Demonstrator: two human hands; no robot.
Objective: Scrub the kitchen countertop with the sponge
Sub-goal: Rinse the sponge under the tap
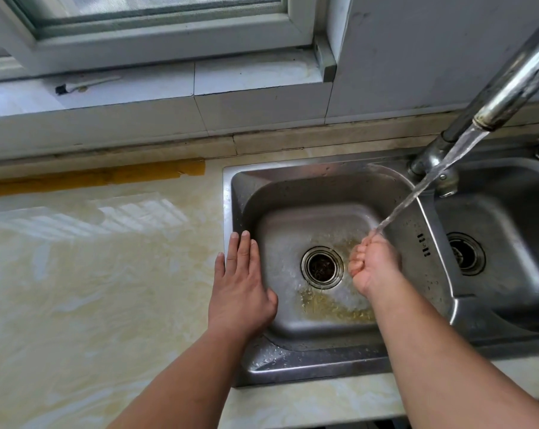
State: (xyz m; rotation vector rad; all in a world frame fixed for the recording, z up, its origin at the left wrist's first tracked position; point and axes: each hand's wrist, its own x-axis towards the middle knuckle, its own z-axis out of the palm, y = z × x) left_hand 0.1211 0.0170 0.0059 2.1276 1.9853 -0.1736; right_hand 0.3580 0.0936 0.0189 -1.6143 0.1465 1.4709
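Two hands: left (241, 286) flat on sink rim (228, 193), right (370, 261) fisted under water (416, 193).

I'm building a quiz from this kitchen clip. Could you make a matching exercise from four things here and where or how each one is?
Things:
1. left hand
2. right hand
3. small brush
4. yellow tape strip

States:
A. lying on the window ledge
B. fist closed under the running water
C. flat on the sink's left rim
D. stuck along the back of the countertop

Pairs: 1-C, 2-B, 3-A, 4-D
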